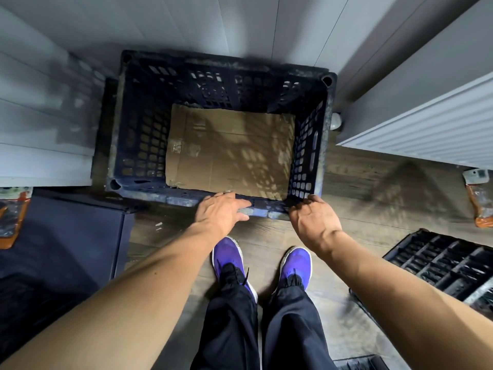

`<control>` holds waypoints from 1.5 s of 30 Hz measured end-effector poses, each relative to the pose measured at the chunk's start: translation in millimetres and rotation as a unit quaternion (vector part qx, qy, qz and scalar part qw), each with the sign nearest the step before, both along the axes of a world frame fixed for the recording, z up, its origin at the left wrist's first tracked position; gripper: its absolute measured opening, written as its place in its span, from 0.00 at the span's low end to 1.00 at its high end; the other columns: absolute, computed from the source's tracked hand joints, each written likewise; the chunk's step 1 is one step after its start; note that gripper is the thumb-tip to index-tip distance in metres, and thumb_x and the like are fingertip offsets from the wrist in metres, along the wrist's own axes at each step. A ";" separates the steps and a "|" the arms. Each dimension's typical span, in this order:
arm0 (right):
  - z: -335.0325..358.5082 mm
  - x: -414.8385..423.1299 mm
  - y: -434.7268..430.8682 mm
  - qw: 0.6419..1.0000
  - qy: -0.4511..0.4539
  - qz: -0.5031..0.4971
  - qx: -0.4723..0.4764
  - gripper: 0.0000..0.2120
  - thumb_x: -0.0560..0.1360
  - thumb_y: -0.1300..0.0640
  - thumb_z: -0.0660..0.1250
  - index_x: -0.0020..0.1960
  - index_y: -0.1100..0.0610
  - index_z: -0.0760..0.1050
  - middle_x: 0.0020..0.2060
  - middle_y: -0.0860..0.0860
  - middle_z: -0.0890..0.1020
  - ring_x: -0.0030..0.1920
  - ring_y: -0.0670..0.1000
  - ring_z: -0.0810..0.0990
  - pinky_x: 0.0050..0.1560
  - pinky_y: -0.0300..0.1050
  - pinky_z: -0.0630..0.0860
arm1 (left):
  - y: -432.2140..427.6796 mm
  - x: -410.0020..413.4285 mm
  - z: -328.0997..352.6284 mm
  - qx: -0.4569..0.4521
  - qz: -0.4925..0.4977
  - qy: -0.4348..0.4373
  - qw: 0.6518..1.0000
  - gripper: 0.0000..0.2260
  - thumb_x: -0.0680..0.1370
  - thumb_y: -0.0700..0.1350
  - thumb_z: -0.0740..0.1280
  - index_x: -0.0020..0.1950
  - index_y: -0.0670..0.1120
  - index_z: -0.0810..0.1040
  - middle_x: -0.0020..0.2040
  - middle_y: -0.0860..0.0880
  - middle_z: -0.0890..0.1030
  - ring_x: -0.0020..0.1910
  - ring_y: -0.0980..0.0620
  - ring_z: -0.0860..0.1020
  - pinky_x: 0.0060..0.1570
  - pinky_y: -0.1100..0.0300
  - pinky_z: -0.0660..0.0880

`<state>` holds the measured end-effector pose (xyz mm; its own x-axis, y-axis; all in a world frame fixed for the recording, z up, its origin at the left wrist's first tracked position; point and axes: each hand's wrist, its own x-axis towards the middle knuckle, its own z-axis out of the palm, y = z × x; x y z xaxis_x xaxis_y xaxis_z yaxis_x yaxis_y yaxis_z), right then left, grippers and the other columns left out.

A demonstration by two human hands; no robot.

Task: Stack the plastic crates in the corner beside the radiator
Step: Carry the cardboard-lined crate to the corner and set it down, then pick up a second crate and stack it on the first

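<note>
**Both hands on the near rim of the blue crate in the corner**

The blue crate (pixel 144 140) stands in the corner of the wooden floor (pixel 357 180). Its far side lies against the pale wall panels (pixel 186 22) and its right side just beside the white radiator (pixel 432 124). A flat sheet of cardboard (pixel 229 153) covers its bottom. A darker edge shows below its left side; whether that is another crate under it cannot be told.

The left hand (pixel 221 212) lies palm-down on the middle of the crate's near rim, wide and flat. Its fingers (pixel 244 204) are stretched out along the rim towards the right and hold nothing.

The right hand (pixel 312 222) is at the near right corner of the same rim. Its fingers bend over the top edge into the crate, the thumb sits on the outer face, and so it grips the rim. The fingertips are hidden behind the edge.

The person's purple shoes (pixel 229 259) stand on the floor just in front of the crate. A black crate (pixel 440 265) lies on the floor near the right edge, well apart from the blue one. A dark cabinet (pixel 66 236) stands at the left edge, and an orange packet (pixel 481 206) lies on the floor below the radiator.
</note>
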<state>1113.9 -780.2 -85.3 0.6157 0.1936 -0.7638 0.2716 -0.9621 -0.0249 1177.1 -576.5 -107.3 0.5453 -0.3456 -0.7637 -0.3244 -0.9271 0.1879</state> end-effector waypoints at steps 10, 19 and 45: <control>3.0 -4.0 0.0 0.999 0.012 -0.038 0.017 0.21 0.80 0.60 0.48 0.71 0.59 0.67 0.65 0.55 0.76 0.68 0.56 0.70 0.76 0.47 0.51 | 1.8 -4.2 1.0 -0.008 0.000 -0.020 1.000 0.19 0.80 0.57 0.60 0.72 0.60 0.69 0.64 0.51 0.76 0.63 0.48 0.73 0.61 0.54 0.66; 28.1 -23.0 -2.8 0.985 -0.012 -0.144 0.093 0.24 0.77 0.60 0.54 0.73 0.56 0.64 0.71 0.53 0.69 0.74 0.55 0.61 0.72 0.46 0.58 | 2.9 -35.6 28.6 -0.031 0.100 -0.042 0.994 0.23 0.80 0.50 0.63 0.75 0.55 0.65 0.73 0.51 0.68 0.72 0.48 0.64 0.71 0.49 0.62; 192.2 -230.1 3.5 0.864 -0.020 -0.498 0.073 0.22 0.77 0.53 0.60 0.71 0.53 0.67 0.65 0.55 0.75 0.66 0.58 0.73 0.62 0.51 0.72 | -23.4 -161.7 218.6 -0.114 -0.129 0.030 0.985 0.20 0.80 0.52 0.60 0.73 0.56 0.66 0.65 0.50 0.73 0.67 0.47 0.69 0.64 0.51 0.69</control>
